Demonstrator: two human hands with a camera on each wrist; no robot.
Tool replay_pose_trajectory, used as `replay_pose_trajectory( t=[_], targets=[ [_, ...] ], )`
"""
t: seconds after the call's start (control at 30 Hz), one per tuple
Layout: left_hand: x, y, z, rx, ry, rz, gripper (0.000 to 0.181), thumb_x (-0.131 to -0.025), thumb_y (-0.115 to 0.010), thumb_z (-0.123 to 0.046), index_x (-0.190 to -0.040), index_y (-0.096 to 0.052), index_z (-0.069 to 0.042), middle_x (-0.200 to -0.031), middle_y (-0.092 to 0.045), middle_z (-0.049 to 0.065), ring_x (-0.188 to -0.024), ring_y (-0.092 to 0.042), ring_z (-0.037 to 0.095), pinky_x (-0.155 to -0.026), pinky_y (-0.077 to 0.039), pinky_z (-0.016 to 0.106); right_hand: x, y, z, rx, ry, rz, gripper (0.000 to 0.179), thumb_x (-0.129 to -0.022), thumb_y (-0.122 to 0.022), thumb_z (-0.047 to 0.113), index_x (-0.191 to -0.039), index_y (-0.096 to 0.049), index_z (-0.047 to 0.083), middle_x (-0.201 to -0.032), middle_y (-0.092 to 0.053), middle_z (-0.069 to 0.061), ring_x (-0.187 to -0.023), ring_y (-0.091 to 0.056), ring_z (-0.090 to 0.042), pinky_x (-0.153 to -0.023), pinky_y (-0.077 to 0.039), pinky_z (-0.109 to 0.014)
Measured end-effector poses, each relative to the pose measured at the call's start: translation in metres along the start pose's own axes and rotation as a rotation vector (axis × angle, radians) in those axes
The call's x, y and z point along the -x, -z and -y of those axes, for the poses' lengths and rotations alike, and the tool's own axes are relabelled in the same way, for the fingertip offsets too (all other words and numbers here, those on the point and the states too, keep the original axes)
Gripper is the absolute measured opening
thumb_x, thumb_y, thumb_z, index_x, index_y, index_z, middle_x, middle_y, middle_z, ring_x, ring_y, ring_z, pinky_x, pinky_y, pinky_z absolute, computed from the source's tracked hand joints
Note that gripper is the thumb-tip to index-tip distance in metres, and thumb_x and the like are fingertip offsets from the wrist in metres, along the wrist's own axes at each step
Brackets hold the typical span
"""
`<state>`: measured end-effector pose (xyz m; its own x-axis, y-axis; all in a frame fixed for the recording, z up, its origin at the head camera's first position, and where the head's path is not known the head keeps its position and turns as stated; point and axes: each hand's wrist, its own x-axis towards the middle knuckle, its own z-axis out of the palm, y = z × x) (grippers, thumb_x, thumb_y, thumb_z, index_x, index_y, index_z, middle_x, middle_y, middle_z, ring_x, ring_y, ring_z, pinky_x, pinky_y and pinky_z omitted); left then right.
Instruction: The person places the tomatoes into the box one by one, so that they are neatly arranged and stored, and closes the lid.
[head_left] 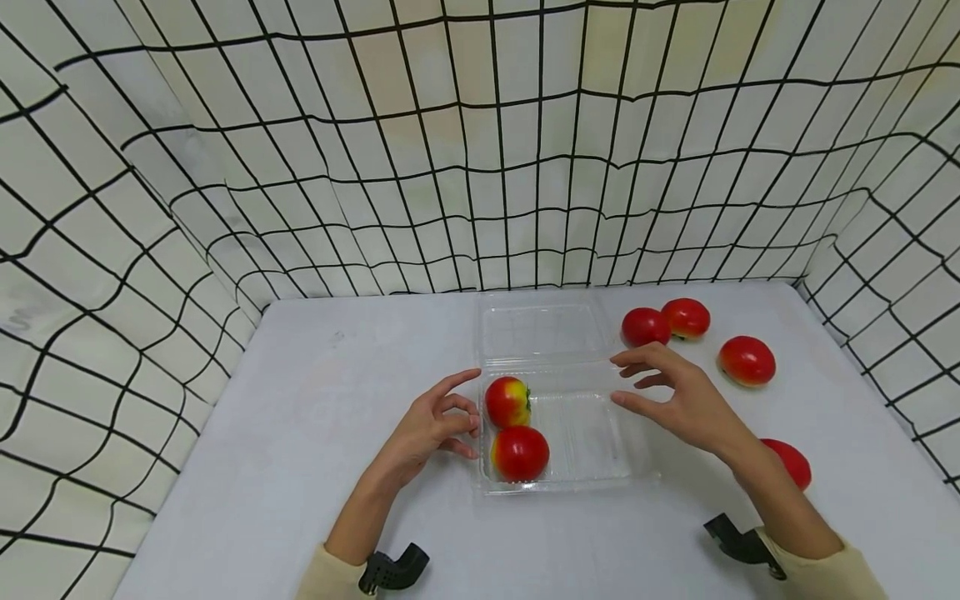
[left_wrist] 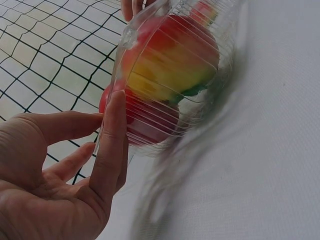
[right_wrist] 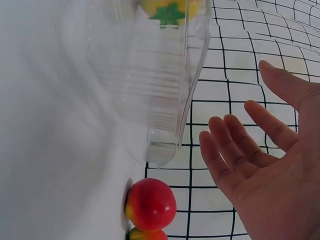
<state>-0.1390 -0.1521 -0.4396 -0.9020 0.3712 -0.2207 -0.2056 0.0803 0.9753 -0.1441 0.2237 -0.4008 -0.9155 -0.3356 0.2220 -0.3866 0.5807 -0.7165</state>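
A clear plastic clamshell box (head_left: 585,450) lies on the white table, its lid (head_left: 547,329) folded back flat behind it. Inside, two red tomatoes with yellow patches, the rear tomato (head_left: 507,402) and the front tomato (head_left: 520,454), sit along the left side. My left hand (head_left: 438,425) is at the box's left edge; in the left wrist view its thumb and fingers pinch the rim. My right hand (head_left: 678,400) hovers by the right side of the box, fingers relaxed and apart from the thumb, holding nothing. In the right wrist view its palm (right_wrist: 270,185) faces the box wall.
Right of the box lie more tomatoes: a pair at the back, one tomato (head_left: 645,327) beside another tomato (head_left: 686,318), then a third tomato (head_left: 747,361). Another tomato (head_left: 787,463) is partly hidden by my right forearm. Black grid netting (head_left: 540,158) surrounds the table's back and sides.
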Motion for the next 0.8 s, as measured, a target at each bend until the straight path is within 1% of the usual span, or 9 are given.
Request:
replay_pose_trajectory(
  t=[0.17,0.3,0.37,0.47,0.57,0.8],
  targets=[
    [0.0,0.0,-0.001,-0.004,-0.003,0.001,0.07,-0.098,-0.066,-0.007,-0.161,-0.036,-0.014,-0.102,-0.062,0.007,-0.084,-0.068,0.019,-0.072,-0.067,0.035,0.002,0.007,-0.003,0.008,-0.022,0.002,0.052,-0.087,-0.085,0.023,-0.135,-0.063,0.02,-0.132,-0.066,-0.004,-0.113,-0.068,-0.028,-0.093,-0.061,-0.022],
    [0.0,0.0,-0.001,-0.003,0.005,-0.004,0.07,-0.098,-0.067,-0.007,-0.161,-0.037,-0.014,-0.102,-0.062,0.007,-0.084,-0.068,0.018,-0.072,-0.067,0.035,0.003,0.012,-0.005,0.024,-0.015,-0.017,0.053,-0.086,-0.086,0.023,-0.135,-0.064,0.02,-0.132,-0.067,-0.004,-0.112,-0.068,-0.024,-0.09,-0.058,-0.014],
    [0.0,0.0,-0.001,-0.003,0.007,-0.006,0.07,-0.098,-0.067,-0.008,-0.161,-0.037,-0.015,-0.103,-0.062,0.007,-0.084,-0.068,0.018,-0.072,-0.067,0.035,0.004,0.016,-0.007,0.029,-0.01,-0.029,0.053,-0.085,-0.086,0.022,-0.134,-0.065,0.019,-0.131,-0.068,-0.005,-0.11,-0.068,-0.019,-0.089,-0.057,-0.011],
    [-0.001,-0.001,-0.001,-0.003,0.008,-0.008,0.07,-0.097,-0.068,-0.008,-0.16,-0.037,-0.015,-0.103,-0.062,0.008,-0.084,-0.068,0.018,-0.072,-0.067,0.035,0.006,0.022,-0.008,0.028,-0.012,-0.039,0.052,-0.085,-0.086,0.021,-0.133,-0.065,0.02,-0.13,-0.068,-0.005,-0.107,-0.065,-0.005,-0.088,-0.055,-0.009],
    [0.0,-0.001,-0.001,-0.002,0.007,-0.006,0.07,-0.097,-0.068,-0.008,-0.16,-0.038,-0.016,-0.103,-0.062,0.008,-0.084,-0.068,0.018,-0.072,-0.067,0.035,0.008,0.028,-0.011,0.031,-0.021,-0.044,0.051,-0.086,-0.085,0.02,-0.133,-0.066,0.018,-0.128,-0.068,-0.004,-0.106,-0.062,0.005,-0.087,-0.055,-0.007],
    [0.0,0.0,-0.001,-0.001,0.011,-0.008,0.07,-0.097,-0.068,-0.008,-0.16,-0.038,-0.016,-0.102,-0.063,0.007,-0.084,-0.068,0.019,-0.072,-0.067,0.035,0.014,0.042,-0.022,0.047,-0.018,-0.036,0.048,-0.09,-0.082,0.018,-0.135,-0.064,0.017,-0.127,-0.065,-0.003,-0.109,-0.062,0.002,-0.088,-0.053,-0.005]
  ],
)
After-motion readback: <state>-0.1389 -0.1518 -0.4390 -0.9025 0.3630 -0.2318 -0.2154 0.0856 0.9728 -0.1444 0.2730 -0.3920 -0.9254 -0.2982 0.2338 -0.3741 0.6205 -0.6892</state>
